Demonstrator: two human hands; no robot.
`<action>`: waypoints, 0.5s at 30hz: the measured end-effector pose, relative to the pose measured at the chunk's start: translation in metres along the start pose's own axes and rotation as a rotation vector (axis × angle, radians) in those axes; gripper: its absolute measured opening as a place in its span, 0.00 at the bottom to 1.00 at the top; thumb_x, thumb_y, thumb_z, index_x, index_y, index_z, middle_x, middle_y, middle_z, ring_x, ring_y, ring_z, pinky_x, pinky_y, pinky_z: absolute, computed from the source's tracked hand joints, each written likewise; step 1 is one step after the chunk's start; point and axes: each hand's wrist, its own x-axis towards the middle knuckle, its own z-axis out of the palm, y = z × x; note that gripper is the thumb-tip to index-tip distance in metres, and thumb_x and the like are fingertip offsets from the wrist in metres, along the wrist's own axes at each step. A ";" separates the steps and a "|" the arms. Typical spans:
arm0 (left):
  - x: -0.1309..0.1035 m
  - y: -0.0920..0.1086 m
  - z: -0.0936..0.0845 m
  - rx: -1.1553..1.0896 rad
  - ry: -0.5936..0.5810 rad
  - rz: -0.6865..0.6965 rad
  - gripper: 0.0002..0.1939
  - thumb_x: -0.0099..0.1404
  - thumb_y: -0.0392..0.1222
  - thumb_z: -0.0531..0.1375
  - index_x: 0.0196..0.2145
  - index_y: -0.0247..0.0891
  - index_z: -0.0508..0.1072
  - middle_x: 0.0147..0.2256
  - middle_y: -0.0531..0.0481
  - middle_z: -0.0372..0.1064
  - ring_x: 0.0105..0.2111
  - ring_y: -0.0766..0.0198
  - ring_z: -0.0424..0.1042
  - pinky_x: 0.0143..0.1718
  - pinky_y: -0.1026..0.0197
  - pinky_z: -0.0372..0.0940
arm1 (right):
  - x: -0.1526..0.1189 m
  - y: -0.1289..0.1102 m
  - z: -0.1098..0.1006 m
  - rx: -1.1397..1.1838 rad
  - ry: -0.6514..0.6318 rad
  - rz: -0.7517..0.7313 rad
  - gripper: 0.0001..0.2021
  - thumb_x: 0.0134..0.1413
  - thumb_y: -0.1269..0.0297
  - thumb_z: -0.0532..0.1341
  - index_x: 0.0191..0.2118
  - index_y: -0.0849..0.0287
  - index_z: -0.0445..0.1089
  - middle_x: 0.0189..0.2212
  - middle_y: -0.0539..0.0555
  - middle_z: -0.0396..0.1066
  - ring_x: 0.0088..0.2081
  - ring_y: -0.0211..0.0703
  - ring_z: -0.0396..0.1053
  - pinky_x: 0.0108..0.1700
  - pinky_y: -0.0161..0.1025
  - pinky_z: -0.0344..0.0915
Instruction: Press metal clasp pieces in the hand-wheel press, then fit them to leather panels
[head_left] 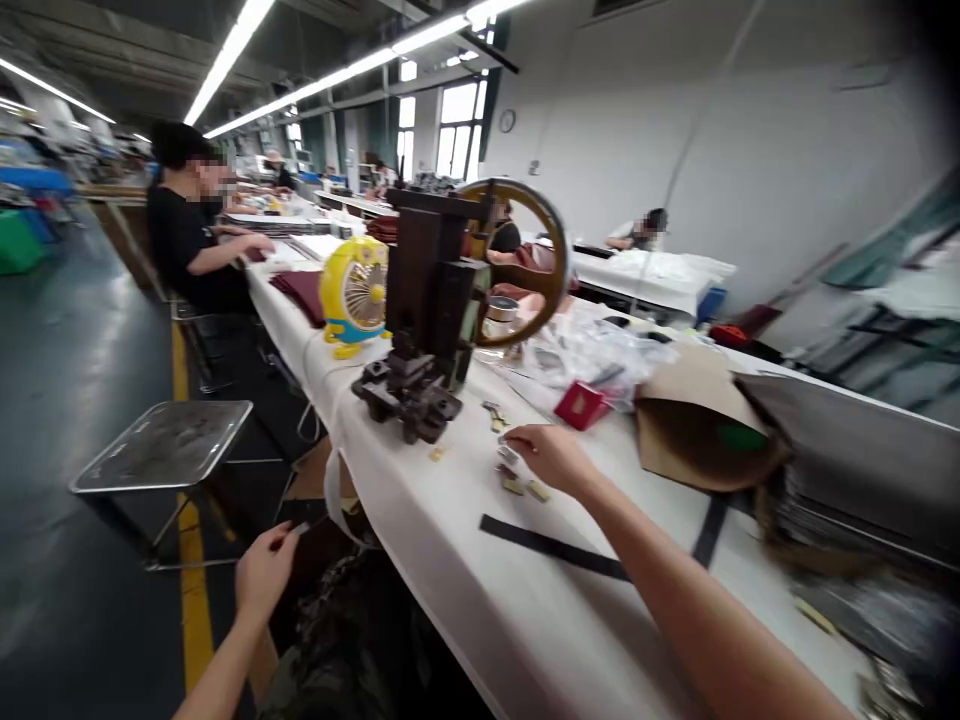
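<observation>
My left hand is low beside the table edge, thumb and finger pinching a small, flat, light-coloured piece. Over the white-covered table, my right hand has its fingertips closed at a small silvery metal piece; blur hides the exact grip. Small brass-coloured pieces lie just below those fingers, with several more above them. Left of the right hand stands a dark hand press with a large brown handwheel. One tiny yellowish piece rests near the press's base.
A yellow fan stands behind the press. To the right are a red box, clear plastic bags, an open brown paper bag and a black strip. A metal stool stands left; a person sits further along.
</observation>
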 end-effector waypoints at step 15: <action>-0.115 0.204 0.056 -0.250 -0.108 0.867 0.15 0.72 0.48 0.55 0.51 0.41 0.74 0.45 0.44 0.75 0.43 0.56 0.75 0.48 0.54 0.73 | -0.024 -0.018 0.027 0.724 0.038 0.135 0.18 0.55 0.53 0.61 0.46 0.59 0.74 0.39 0.56 0.77 0.40 0.47 0.74 0.43 0.41 0.70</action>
